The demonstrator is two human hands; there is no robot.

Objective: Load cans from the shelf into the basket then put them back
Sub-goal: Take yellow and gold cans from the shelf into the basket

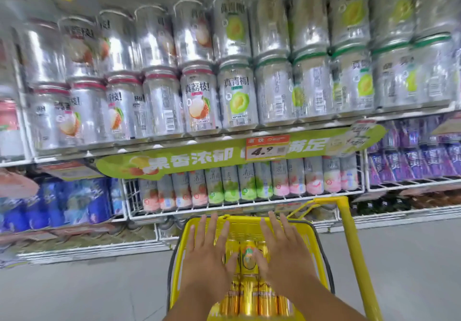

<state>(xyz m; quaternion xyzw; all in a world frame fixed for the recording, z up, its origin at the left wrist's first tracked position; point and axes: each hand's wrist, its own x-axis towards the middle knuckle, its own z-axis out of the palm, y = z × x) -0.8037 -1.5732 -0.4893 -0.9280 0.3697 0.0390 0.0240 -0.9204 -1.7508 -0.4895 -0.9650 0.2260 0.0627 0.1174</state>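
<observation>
While both hands hover flat over the yellow basket (314,253), the left hand (208,248) and right hand (283,248) show straight, spread fingers and grasp nothing. The gold cans (248,293) lie in rows inside the basket, directly beneath the palms; the shelf (189,143) of silver cans stands beyond the basket's far rim. Judgement: loading appears complete or nearly so, and the return step would call for curling the fingers round one can and lifting it clear toward the shelf.

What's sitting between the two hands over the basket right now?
In the head view, a gold can with an orange fruit label lies between the left hand and right hand, inside the yellow basket.
</observation>
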